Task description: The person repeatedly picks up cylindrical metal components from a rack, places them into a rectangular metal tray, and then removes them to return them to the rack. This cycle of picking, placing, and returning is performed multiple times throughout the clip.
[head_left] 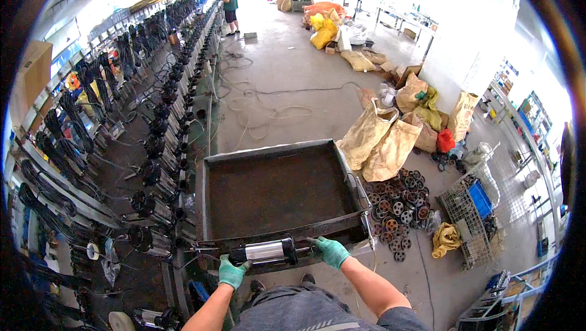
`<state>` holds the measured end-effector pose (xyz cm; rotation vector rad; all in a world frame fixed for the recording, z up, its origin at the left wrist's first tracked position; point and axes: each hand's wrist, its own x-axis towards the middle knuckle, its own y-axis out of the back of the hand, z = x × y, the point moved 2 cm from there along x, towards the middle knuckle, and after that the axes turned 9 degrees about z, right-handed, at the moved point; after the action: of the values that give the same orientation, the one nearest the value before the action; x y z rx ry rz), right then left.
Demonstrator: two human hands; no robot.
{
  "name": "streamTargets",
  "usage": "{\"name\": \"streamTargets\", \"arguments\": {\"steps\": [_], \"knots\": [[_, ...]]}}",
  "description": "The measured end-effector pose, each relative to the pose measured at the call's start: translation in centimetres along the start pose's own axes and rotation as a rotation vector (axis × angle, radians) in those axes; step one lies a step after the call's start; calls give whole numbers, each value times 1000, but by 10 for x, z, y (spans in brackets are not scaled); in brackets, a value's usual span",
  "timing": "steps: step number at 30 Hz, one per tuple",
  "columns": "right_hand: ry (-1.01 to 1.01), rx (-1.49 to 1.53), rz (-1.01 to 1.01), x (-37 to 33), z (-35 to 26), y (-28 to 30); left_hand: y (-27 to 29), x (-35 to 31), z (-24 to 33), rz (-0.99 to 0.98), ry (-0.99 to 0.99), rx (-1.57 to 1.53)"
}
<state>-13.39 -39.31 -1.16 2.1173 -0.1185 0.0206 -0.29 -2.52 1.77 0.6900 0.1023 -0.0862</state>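
In front of me, at the near edge of a dark metal tray [274, 190], a silver cylindrical motor [262, 251] with black ends lies on its side. My left hand [232, 272], in a green glove, is closed at its left end, with the thumb along the black end piece. A thin shaft sticks out of the motor's right end. My right hand [332, 252], also in a green glove, has its fingertips closed at the tip of that shaft; the glove partly hides the grip.
A long rack of similar motors [155, 175] and hanging black cables [76, 117] runs along my left. Right of the tray lie tan sacks [390, 148], a heap of black wheels [400, 206] and a wire cage [467, 221]. A person [230, 4] stands far off by the rack.
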Motion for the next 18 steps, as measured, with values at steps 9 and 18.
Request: {"name": "streamTargets", "arguments": {"steps": [9,18], "knots": [[-269,433,-162,5,33,-14,-18,9,-5,-33,-51,-73],[-772,-121,776,-85,70,51,-9,10,-19,-14,-19,-3]]}}
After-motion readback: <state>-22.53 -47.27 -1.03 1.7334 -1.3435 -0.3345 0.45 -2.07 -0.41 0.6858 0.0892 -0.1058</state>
